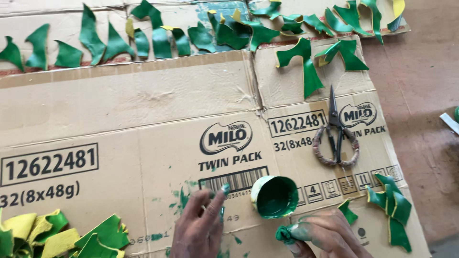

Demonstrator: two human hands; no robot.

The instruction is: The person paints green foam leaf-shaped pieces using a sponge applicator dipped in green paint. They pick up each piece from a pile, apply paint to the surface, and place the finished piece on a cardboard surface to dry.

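My left hand (200,227) hovers low over the flattened cardboard (143,124), fingers spread and tipped with green paint, holding nothing. Just right of it a small round cup of green paint (275,197) lies tilted on the cardboard. My right hand (325,235), smeared green, pinches a small green-soaked wad (285,234) at the bottom edge, close to the cup. A small green piece (349,211) lies just behind that hand.
Several green-painted cut pieces (158,38) lie in a row along the far edge of the cardboard. Black scissors with wrapped handles (336,134) rest to the right. Yellow-and-green pieces (52,234) pile at the lower left, more green pieces (394,210) at the lower right. Reddish floor (425,95) lies beyond.
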